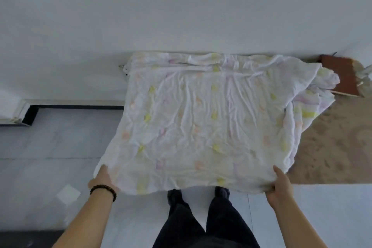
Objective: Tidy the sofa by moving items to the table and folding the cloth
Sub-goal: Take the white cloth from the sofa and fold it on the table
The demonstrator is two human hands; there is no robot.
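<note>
Beige rug (332, 147); brown board (340, 74)

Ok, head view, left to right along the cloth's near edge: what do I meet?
Left hand wearing a dark bead bracelet, white crumpled cloth with pastel print, right hand, beige patterned rug.

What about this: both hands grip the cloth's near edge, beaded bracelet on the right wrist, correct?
No: the head view shows the beaded bracelet on the left wrist. The left hand and right hand do grip the cloth by its near edge.
</note>
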